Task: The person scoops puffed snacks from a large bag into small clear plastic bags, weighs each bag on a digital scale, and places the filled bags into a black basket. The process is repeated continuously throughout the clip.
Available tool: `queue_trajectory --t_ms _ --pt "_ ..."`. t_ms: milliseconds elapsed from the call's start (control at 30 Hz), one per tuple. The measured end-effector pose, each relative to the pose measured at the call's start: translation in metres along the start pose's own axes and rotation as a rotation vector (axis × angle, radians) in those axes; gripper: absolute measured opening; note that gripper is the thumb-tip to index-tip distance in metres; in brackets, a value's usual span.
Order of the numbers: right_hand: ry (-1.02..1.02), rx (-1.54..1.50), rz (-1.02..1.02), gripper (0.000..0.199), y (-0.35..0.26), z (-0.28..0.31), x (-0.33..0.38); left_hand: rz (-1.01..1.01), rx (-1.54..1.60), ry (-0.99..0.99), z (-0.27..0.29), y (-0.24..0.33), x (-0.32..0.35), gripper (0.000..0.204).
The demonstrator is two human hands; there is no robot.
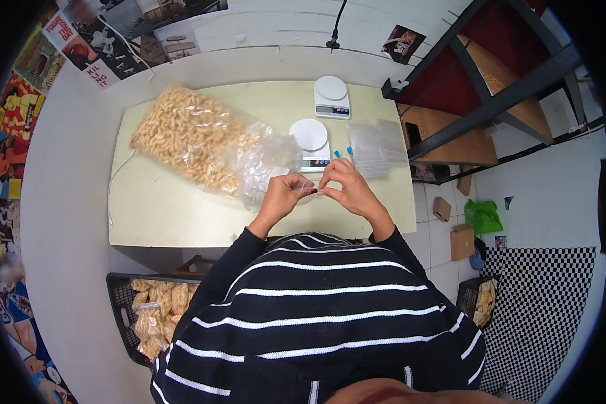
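Bare table point(161, 219) opens at the left front, along the near edge by the striped torso, and in a strip at the right front; behind the hands, a white scale point(309, 136) and a stack of clear bags point(378, 149) narrow the room. The big bag of puffs point(188, 138) runs from back left toward front right, its crumpled clear end pointing at the left hand point(284, 196). Between that hand and the right hand point(347, 187), pinched fingertips grip thin clear film point(308, 183); its long axis is unclear.
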State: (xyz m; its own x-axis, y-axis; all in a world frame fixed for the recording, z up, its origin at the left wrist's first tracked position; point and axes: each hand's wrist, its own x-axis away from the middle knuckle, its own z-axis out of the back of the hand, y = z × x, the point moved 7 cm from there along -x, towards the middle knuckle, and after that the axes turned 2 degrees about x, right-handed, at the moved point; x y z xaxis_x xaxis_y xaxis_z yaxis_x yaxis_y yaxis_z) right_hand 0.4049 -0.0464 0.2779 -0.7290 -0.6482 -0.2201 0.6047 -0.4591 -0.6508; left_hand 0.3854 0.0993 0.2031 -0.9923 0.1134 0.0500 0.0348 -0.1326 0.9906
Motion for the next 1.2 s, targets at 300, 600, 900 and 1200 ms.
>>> queue_trajectory --t_ms 300,600,900,1200 --pt "-0.161 0.076 -0.043 0.01 -0.02 -0.004 0.013 -0.037 0.145 -0.297 -0.017 -0.003 -0.001 0.044" --pt "-0.311 -0.143 0.24 0.014 -0.076 -0.001 0.0 -0.003 0.286 -0.767 -0.01 0.015 0.022 0.06" --pt "0.053 -0.224 -0.286 0.015 0.059 -0.041 -0.018 -0.168 0.407 -0.01 0.137 0.037 0.036 0.056" --pt "-0.23 -0.037 -0.113 0.017 0.063 -0.155 -0.051 -0.063 0.492 0.594 0.25 -0.04 0.087 0.042"
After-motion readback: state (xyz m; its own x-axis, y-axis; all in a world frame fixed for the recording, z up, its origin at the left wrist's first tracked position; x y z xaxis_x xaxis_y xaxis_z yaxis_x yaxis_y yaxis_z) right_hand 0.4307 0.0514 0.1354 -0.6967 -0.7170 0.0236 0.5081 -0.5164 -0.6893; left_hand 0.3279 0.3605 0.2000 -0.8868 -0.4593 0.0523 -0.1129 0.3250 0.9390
